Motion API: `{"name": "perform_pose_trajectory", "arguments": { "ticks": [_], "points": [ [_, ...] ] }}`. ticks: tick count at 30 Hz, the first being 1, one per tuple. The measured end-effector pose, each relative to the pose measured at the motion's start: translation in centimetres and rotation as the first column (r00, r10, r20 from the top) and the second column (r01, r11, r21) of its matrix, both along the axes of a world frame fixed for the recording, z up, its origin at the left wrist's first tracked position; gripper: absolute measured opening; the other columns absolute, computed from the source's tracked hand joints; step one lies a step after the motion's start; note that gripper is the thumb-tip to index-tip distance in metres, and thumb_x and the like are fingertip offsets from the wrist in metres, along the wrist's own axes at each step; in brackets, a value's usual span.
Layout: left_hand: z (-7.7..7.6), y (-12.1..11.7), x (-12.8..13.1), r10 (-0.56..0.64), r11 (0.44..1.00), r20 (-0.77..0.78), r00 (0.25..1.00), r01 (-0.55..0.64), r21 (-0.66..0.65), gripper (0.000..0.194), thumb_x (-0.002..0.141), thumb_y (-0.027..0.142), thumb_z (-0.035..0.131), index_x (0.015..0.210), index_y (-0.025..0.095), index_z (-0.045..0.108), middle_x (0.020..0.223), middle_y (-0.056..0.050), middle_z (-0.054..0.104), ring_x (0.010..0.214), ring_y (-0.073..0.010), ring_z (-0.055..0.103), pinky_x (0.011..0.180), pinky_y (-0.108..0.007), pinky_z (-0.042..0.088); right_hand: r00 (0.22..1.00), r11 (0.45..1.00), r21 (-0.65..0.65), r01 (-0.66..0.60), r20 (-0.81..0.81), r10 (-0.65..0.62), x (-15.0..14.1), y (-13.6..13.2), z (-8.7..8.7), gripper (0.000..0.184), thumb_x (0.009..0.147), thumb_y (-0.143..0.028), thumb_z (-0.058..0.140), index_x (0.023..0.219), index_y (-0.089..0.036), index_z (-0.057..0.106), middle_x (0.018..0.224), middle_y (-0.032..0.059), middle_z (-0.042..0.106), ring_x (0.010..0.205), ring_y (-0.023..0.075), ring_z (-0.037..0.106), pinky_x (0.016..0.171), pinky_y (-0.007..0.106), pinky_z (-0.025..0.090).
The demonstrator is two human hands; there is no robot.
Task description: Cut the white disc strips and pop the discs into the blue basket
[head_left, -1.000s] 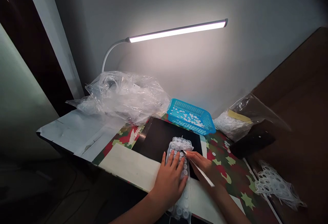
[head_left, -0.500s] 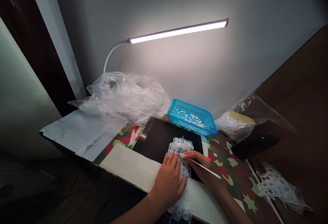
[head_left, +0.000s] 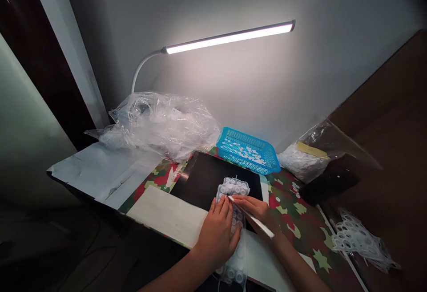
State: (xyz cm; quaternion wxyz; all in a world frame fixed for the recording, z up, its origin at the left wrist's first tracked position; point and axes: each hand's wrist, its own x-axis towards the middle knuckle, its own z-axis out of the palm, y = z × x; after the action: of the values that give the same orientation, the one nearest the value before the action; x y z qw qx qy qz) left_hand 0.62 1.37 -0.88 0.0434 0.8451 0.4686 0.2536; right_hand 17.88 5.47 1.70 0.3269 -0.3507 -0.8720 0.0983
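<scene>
Left hand (head_left: 215,234): fingers flat on translucent ring-studded plastic sheet (head_left: 237,254), partly over black mat (head_left: 207,176) | Right hand (head_left: 255,212): pinching slim white tool (head_left: 263,227) | Far right: yellow slip (head_left: 312,150), any writing too small to read

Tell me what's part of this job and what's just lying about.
Part of the job, apparently:
Translucent sheet of round pieces, under the left hand
Slim white tool, in the right hand
Black mat, partly under the sheet
Blue basket of discs

Probably lying about:
Large plastic bag
Holed white pieces
</scene>
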Motion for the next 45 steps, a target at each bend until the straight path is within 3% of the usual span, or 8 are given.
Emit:
{"name": "perform_pose_trajectory", "arguments": {
  "ticks": [8,15,22,28,34,41,45],
  "points": [
    [-0.1,0.0,-0.1,-0.003,1.000,-0.011,1.000,0.003,-0.008,0.053,0.092,0.040,0.036,0.131,0.007,0.046,0.138,-0.016,0.045,0.130,-0.0275,0.038,0.108,-0.046,0.028,0.991,0.992,0.011,0.128,-0.032,-0.128,-0.8,0.6,0.1,0.025,0.092,-0.019,0.044,0.103,-0.025,0.064,0.106,0.0059,0.069,0.096,0.0208,0.067,0.082,0.032,0.057],
    [0.3,-0.2,-0.3,-0.018,0.999,-0.021,1.000,0.017,-0.050,0.054,0.094,0.042,0.030,0.133,0.008,0.044,0.140,-0.015,0.043,0.132,-0.0279,0.034,0.109,-0.046,0.027,0.981,0.962,-0.252,0.106,-0.134,-0.143,0.4,0.3,0.9,0.011,0.088,-0.027,0.055,0.088,-0.022,0.064,0.083,0.0037,0.070,0.076,0.0188,0.068,0.069,0.029,0.057],
    [0.3,-0.3,-0.3,0.026,0.999,-0.012,1.000,-0.026,-0.033,0.051,0.094,0.042,0.031,0.130,0.010,0.047,0.137,-0.014,0.047,0.133,-0.0301,0.033,0.108,-0.056,0.022,0.966,0.912,-0.406,0.052,-0.211,-0.149,-1.0,0.2,0.4,0.018,0.089,-0.034,0.053,0.089,-0.022,0.068,0.093,0.0046,0.071,0.085,0.0202,0.068,0.076,0.031,0.057],
    [0.2,-0.3,-0.1,0.040,0.999,0.004,0.999,-0.040,-0.021,0.050,0.093,0.042,0.031,0.128,0.011,0.049,0.135,-0.012,0.050,0.131,-0.0310,0.035,0.107,-0.057,0.024,0.983,0.962,-0.267,-0.055,-0.182,0.006,-1.0,0.4,-0.2,0.021,0.093,-0.028,0.047,0.101,-0.022,0.066,0.106,0.0058,0.068,0.097,0.0218,0.065,0.086,0.033,0.053],
    [0.6,-0.4,-0.2,0.025,0.998,0.016,1.000,-0.023,-0.061,0.049,0.093,0.041,0.031,0.127,0.012,0.050,0.135,-0.012,0.050,0.132,-0.0302,0.034,0.107,-0.060,0.024,0.995,0.991,-0.117,-0.068,-0.076,0.060,-0.9,0.5,-0.2,0.022,0.093,-0.023,0.047,0.106,-0.023,0.065,0.106,0.0073,0.068,0.097,0.0194,0.066,0.082,0.030,0.056],
    [0.3,-0.1,-0.3,0.014,0.998,0.009,1.000,-0.014,-0.061,0.053,0.093,0.044,0.029,0.132,0.011,0.045,0.139,-0.012,0.045,0.132,-0.0297,0.034,0.107,-0.060,0.023,0.998,1.000,0.001,0.020,-0.064,-0.020,-1.4,1.9,-1.1,0.024,0.091,-0.021,0.047,0.107,-0.022,0.064,0.107,0.0088,0.069,0.096,0.0212,0.067,0.080,0.032,0.057],
    [0.3,-0.2,-0.3,0.006,0.999,-0.010,1.000,-0.006,-0.053,0.055,0.094,0.044,0.028,0.133,0.010,0.044,0.140,-0.014,0.043,0.132,-0.0299,0.035,0.106,-0.061,0.022,0.994,0.997,-0.020,0.073,-0.075,-0.075,-1.8,1.9,-0.2,0.023,0.092,-0.020,0.044,0.104,-0.022,0.064,0.106,0.0081,0.068,0.096,0.0206,0.066,0.080,0.031,0.056]
  ]
}}
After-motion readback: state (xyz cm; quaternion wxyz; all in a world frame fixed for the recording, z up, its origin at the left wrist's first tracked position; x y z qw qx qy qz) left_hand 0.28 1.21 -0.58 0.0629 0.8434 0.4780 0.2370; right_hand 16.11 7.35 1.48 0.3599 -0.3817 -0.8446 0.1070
